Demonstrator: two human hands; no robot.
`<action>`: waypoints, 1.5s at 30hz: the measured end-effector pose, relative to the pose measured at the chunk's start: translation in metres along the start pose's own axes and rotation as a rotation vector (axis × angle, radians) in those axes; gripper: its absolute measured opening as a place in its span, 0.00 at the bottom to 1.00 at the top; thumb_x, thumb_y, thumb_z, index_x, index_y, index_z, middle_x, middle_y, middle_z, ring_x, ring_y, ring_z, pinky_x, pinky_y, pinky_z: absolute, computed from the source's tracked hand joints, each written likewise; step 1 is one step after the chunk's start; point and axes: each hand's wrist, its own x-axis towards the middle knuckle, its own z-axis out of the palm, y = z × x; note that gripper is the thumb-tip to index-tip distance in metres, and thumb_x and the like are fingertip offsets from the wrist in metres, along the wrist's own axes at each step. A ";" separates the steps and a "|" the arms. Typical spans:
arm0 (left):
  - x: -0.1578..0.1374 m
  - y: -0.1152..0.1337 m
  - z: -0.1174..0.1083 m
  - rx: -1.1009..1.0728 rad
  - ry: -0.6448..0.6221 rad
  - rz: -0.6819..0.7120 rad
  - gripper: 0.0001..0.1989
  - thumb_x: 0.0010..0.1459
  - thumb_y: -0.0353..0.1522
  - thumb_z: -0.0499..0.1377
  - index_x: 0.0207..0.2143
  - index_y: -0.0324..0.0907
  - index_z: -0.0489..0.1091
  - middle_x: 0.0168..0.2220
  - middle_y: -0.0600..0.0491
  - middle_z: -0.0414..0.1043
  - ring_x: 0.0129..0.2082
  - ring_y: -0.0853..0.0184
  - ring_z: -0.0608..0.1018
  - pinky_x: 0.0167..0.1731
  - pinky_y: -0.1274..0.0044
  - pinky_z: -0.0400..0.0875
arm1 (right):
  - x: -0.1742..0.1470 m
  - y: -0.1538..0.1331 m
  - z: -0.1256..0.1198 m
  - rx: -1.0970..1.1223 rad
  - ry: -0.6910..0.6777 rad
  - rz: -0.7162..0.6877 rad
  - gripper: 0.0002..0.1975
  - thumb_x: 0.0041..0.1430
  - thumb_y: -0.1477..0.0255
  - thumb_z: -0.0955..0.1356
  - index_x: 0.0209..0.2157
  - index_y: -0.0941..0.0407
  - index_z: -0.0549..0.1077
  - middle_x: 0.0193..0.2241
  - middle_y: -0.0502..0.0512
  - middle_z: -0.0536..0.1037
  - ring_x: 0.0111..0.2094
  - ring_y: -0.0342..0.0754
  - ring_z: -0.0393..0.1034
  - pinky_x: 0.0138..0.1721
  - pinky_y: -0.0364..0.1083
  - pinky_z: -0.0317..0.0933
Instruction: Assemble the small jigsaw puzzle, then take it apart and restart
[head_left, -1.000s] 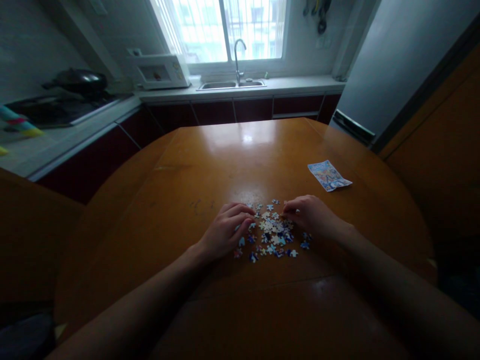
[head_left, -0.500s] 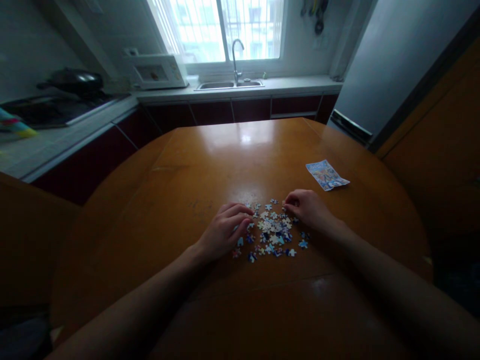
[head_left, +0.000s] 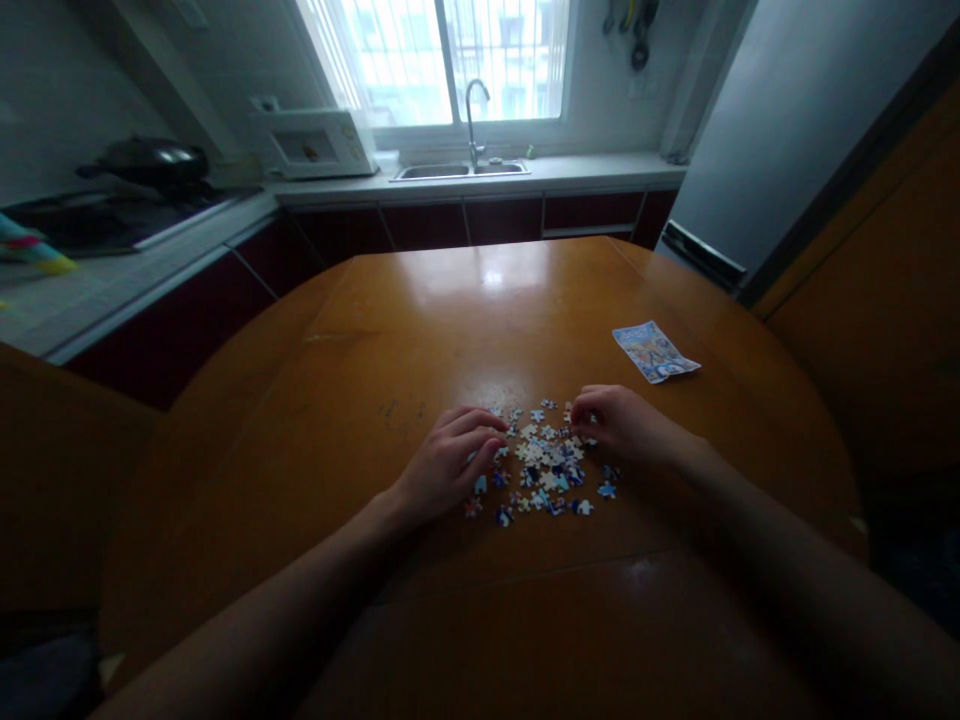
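Fingers of the left hand (head_left: pixel 454 458) were loosely spread; those of the right hand (head_left: pixel 621 422) curled, any pinch unclear. Between them, well short of the worktop (head_left: pixel 465 330)'s far edge, puzzle pieces (head_left: pixel 551 455) seemed light, stiff, best gripped by their rims.

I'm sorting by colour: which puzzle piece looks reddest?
The reddish piece at the near left corner of the scattered pieces, beside the left hand; the others look mostly white or blue.
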 end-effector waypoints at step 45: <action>-0.006 0.016 0.010 0.204 -0.460 0.152 0.21 0.71 0.41 0.54 0.65 0.52 0.64 0.69 0.53 0.59 0.68 0.50 0.58 0.65 0.55 0.56 | -0.006 -0.017 0.001 0.202 -0.165 -0.032 0.05 0.60 0.78 0.69 0.31 0.58 0.77 0.28 0.52 0.76 0.30 0.44 0.67 0.34 0.44 0.61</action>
